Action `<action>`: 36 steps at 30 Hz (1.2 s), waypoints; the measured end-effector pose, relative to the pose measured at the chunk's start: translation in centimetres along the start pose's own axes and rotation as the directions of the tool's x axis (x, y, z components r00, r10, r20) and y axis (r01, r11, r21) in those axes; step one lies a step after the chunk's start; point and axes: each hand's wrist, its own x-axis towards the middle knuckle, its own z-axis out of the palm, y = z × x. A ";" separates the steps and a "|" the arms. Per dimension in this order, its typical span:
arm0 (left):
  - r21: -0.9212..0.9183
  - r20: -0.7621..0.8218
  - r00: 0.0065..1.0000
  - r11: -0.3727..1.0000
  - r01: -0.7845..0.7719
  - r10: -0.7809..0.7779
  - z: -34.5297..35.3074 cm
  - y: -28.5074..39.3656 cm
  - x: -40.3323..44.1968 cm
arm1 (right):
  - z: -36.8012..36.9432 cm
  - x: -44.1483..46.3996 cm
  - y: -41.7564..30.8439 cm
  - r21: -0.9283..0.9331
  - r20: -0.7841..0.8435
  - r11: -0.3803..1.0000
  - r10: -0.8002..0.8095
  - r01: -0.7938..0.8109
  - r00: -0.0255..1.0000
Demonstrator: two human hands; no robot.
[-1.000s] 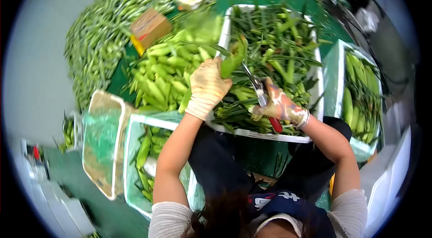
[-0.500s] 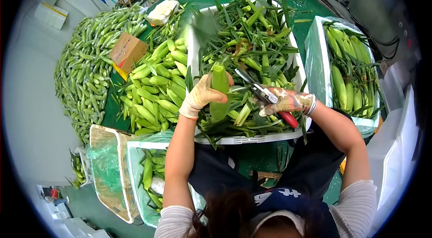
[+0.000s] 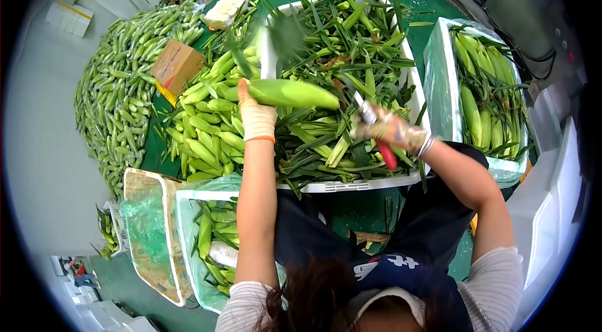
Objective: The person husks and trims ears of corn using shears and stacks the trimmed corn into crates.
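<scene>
My left hand (image 3: 257, 117), in a pale glove with an orange cuff edge, is closed around a green ear of corn (image 3: 295, 94). The ear lies sideways, its tapered end pointing right. In my right hand (image 3: 394, 128), which wears a patterned glove, are pruning shears with a red handle (image 3: 385, 155). Their metal blades, blurred by motion, sit just right of the ear's tip, apart from it. Below both hands stands a white crate (image 3: 351, 186) heaped with cut husk leaves and stalks (image 3: 338, 156).
Left of the crate lies a pile of husked-in corn ears (image 3: 204, 137), with a cardboard box (image 3: 177, 67) behind it. Farther left is a large mound of wrapped ears (image 3: 116, 94). A lined foam box (image 3: 442, 81) of corn stands right, another lined box (image 3: 188, 250) at lower left.
The ear has swung from upright to sideways as my left hand moved left and turned. My right hand, with the shears, has shifted slightly left and up.
</scene>
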 end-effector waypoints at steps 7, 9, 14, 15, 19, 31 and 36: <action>-0.129 -0.255 0.966 0.992 -0.003 -0.030 -0.7 0.5 -0.3 | 5.4 3.7 4.0 -0.468 -0.227 0.883 -0.084 -0.033 0.970; 0.032 -0.212 0.977 0.999 -0.008 0.015 -1.6 -1.3 -1.1 | 6.1 4.3 2.2 -0.630 -0.321 0.773 -0.344 0.072 0.882; 0.117 -0.274 0.962 0.992 0.054 -0.020 -1.2 -1.6 -2.5 | 5.5 4.9 2.3 -0.426 -0.363 0.898 -0.277 0.106 0.890; 0.175 -0.234 0.972 0.983 0.045 -0.003 -1.5 -1.4 -2.4 | 5.6 4.5 2.7 -0.401 -0.356 0.914 -0.218 0.063 0.909; 0.550 -0.242 0.936 0.831 -0.084 0.255 -2.3 4.7 1.7 | 3.1 3.6 5.1 0.638 0.017 0.753 0.196 -0.162 0.980; -0.511 -0.204 0.909 0.752 -0.416 0.364 -17.2 19.4 16.3 | 4.3 1.2 9.7 0.540 0.513 0.577 0.352 -0.613 0.783; 0.637 -0.084 0.570 0.483 -0.601 0.818 -24.1 24.6 -1.6 | 3.8 3.1 9.8 0.517 0.336 0.704 0.356 -0.486 0.872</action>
